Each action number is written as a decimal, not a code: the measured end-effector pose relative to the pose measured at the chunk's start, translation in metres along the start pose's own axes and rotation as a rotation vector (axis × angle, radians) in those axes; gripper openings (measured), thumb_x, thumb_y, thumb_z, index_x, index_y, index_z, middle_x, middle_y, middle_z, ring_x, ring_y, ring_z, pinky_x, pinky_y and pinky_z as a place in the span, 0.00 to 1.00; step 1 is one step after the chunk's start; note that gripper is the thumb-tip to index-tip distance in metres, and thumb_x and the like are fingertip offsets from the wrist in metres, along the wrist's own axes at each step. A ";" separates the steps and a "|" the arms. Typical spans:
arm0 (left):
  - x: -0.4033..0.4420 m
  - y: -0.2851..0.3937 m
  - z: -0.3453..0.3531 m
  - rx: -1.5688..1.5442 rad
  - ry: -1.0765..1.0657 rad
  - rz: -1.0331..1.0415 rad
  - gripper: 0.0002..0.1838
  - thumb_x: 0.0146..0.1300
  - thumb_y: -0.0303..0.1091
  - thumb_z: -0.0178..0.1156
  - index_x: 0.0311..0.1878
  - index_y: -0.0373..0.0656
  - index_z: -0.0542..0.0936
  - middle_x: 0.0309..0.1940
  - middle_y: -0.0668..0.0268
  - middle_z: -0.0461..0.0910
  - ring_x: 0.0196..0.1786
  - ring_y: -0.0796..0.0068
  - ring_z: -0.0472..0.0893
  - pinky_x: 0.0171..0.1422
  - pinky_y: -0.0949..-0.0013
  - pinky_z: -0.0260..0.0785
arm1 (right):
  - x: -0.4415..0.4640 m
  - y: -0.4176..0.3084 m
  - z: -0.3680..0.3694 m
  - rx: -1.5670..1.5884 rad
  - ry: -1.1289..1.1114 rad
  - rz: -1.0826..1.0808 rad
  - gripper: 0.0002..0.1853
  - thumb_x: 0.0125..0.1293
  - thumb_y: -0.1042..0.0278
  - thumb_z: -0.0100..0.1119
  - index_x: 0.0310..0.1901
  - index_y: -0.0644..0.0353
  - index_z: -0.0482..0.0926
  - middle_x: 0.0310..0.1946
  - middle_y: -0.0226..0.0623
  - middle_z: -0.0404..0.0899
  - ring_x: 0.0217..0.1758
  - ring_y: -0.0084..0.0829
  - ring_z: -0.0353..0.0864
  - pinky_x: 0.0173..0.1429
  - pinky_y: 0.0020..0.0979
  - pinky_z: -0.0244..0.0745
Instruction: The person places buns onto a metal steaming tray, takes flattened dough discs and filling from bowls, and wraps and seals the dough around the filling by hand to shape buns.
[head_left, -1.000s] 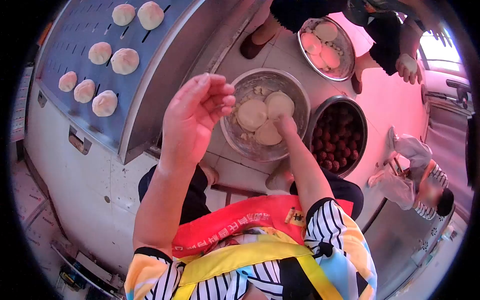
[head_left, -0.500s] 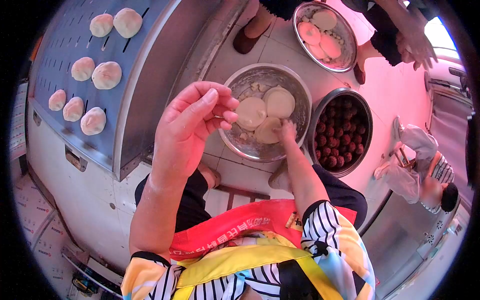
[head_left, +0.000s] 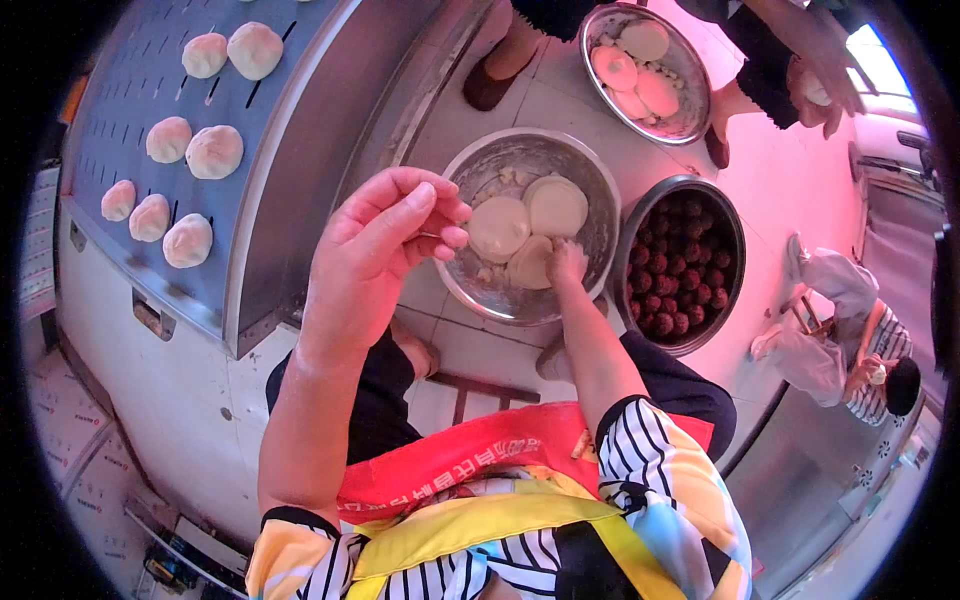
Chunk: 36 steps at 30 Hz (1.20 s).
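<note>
My left hand is raised at the left rim of a steel bowl. Its fingers are loosely curled and a little apart, with nothing visible in them. Inside the bowl lie flat, pale dough rounds: one at the left, one at the upper right and one lower down. My right hand reaches into the bowl, fingers closed at the right edge of the lower round; the fingertips are partly hidden. Small dough scraps lie around the rounds.
A dark tub of brown balls stands right of the bowl. A perforated metal tray at left carries several filled buns. Another bowl of dough rounds stands beyond, near a co-worker's hands. A seated person is at right.
My right hand has shifted slightly left and its fingers now close at the lower round's edge. My left hand stays almost still. The co-worker's hands at top right have moved; a white piece shows there.
</note>
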<state>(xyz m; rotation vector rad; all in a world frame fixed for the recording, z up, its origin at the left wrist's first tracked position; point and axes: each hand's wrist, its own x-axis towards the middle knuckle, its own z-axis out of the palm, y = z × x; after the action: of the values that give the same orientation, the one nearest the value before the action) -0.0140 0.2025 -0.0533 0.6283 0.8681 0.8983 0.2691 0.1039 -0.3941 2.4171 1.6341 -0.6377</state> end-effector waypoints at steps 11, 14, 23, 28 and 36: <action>0.004 -0.002 0.008 0.059 -0.035 -0.049 0.12 0.70 0.35 0.48 0.47 0.36 0.75 0.39 0.59 0.80 0.38 0.76 0.80 0.45 0.74 0.72 | -0.038 0.020 -0.001 0.180 0.131 -0.287 0.22 0.50 0.67 0.66 0.49 0.54 0.73 0.45 0.39 0.75 0.52 0.45 0.72 0.54 0.44 0.69; 0.006 -0.004 0.009 0.066 -0.044 -0.052 0.12 0.70 0.34 0.49 0.47 0.36 0.75 0.39 0.59 0.80 0.38 0.75 0.80 0.45 0.74 0.72 | -0.020 0.008 -0.002 0.227 0.055 -0.111 0.27 0.49 0.65 0.70 0.53 0.55 0.73 0.47 0.40 0.76 0.52 0.43 0.74 0.54 0.41 0.70; 0.009 -0.005 0.006 0.066 -0.037 -0.068 0.12 0.70 0.34 0.48 0.48 0.36 0.74 0.40 0.59 0.79 0.39 0.75 0.79 0.46 0.73 0.72 | 0.003 0.015 -0.001 0.496 -0.165 0.137 0.18 0.51 0.66 0.69 0.46 0.56 0.81 0.36 0.38 0.82 0.41 0.33 0.82 0.48 0.33 0.74; 0.008 -0.004 0.008 0.070 -0.041 -0.075 0.12 0.70 0.34 0.48 0.48 0.35 0.74 0.40 0.59 0.79 0.39 0.75 0.80 0.45 0.74 0.72 | 0.000 0.036 0.022 0.597 -0.135 0.029 0.18 0.52 0.68 0.64 0.47 0.49 0.82 0.44 0.39 0.81 0.48 0.39 0.80 0.52 0.34 0.74; 0.006 -0.004 0.005 0.054 -0.036 -0.075 0.11 0.69 0.33 0.50 0.47 0.36 0.75 0.39 0.60 0.80 0.38 0.77 0.79 0.45 0.75 0.71 | -0.003 0.038 0.022 0.485 0.052 -0.270 0.21 0.50 0.75 0.64 0.50 0.58 0.80 0.48 0.39 0.78 0.49 0.35 0.78 0.56 0.31 0.71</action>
<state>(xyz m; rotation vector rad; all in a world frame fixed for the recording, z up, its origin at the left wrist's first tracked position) -0.0064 0.2057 -0.0564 0.6524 0.8807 0.7962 0.2978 0.0789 -0.4165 2.5534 2.0464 -1.1404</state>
